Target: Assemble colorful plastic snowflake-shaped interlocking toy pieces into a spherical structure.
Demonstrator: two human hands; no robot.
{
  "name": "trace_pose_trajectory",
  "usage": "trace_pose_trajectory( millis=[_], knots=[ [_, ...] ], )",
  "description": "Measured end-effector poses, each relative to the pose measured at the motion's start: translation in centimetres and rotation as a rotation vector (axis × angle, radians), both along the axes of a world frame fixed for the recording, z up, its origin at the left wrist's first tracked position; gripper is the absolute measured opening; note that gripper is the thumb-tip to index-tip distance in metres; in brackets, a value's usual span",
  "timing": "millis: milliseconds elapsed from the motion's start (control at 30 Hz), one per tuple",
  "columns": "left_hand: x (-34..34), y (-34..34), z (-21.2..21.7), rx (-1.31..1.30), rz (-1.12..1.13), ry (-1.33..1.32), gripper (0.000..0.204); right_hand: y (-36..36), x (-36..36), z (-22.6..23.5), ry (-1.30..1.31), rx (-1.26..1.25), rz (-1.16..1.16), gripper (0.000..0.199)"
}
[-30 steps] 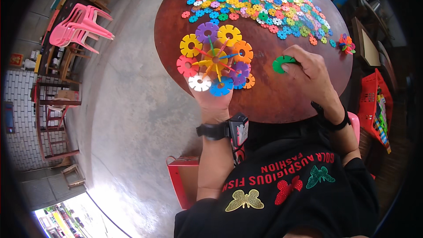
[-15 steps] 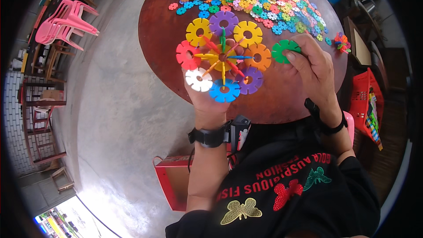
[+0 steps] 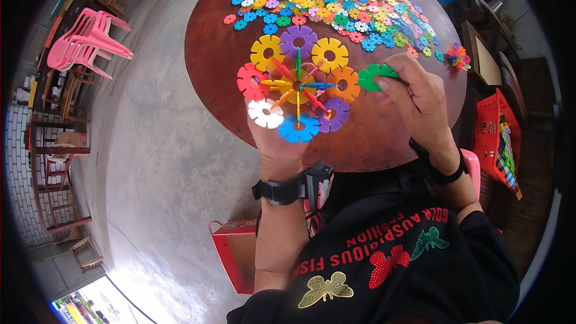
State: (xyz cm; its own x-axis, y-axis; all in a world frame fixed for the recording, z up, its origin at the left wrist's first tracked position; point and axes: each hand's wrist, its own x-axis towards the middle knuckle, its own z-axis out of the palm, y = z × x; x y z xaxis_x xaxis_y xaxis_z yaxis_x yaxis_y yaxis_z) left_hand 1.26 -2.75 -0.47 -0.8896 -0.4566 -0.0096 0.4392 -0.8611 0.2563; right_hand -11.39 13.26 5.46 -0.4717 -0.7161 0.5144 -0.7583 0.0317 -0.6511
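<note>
My left hand (image 3: 275, 144) holds up a wheel-shaped model of interlocking plastic snowflake discs (image 3: 298, 125), its fingers mostly hidden behind the piece. Slotted discs in yellow, purple, orange, blue, white and red ring a yellow middle disc, with edge-on discs standing out between them. Between thumb and fingers of my right hand (image 3: 417, 93) is a green snowflake disc (image 3: 377, 77). It sits just right of the orange disc (image 3: 344, 84), with a very narrow gap between them. Both hands are raised over the near part of the round table.
Loose snowflake discs (image 3: 336, 9) cover the far side of the brown round table (image 3: 222, 54). A small built cluster (image 3: 458, 57) stands at its right edge. To the right is a red basket (image 3: 489, 135); a red box (image 3: 234, 252) stands below left. Pink chairs (image 3: 87, 39) are at far left.
My right hand has moved slightly left and down with the green disc, which now tilts more. The wheel model has tipped a little and shifted slightly left and down.
</note>
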Motion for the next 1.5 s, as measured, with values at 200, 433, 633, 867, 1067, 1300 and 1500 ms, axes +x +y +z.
trace_pose_trajectory(
  millis=[200,433,633,867,1067,1300,1500],
  knots=[
    [-0.2,-0.2,-0.6,-0.036,0.046,-0.098,0.049,0.0,0.2,0.3,0.176,0.031,-0.047,0.014],
    [-0.2,-0.3,-0.9,0.017,0.003,-0.06,0.045,0.1,0.2,0.1,0.176,0.067,-0.055,0.014],
    [-0.2,0.1,-0.1,0.009,0.048,-0.13,0.045,0.3,0.2,0.2,0.205,0.09,-0.051,0.013],
    [-0.2,-0.1,0.0,0.004,-0.001,-0.109,0.048,0.4,-0.2,0.0,0.161,0.044,-0.013,0.013],
    [0.0,-0.1,-0.2,-0.012,0.018,-0.097,0.052,0.7,-0.4,-0.3,0.132,0.039,-0.01,0.014],
    [-0.1,0.0,-0.1,0.017,0.016,-0.091,0.052,1.1,-0.1,-0.8,0.217,0.095,-0.035,0.014],
    [-0.1,0.2,-0.1,-0.038,0.023,-0.153,0.051,1.1,0.5,-0.6,0.284,0.072,-0.051,0.013]
  ],
)
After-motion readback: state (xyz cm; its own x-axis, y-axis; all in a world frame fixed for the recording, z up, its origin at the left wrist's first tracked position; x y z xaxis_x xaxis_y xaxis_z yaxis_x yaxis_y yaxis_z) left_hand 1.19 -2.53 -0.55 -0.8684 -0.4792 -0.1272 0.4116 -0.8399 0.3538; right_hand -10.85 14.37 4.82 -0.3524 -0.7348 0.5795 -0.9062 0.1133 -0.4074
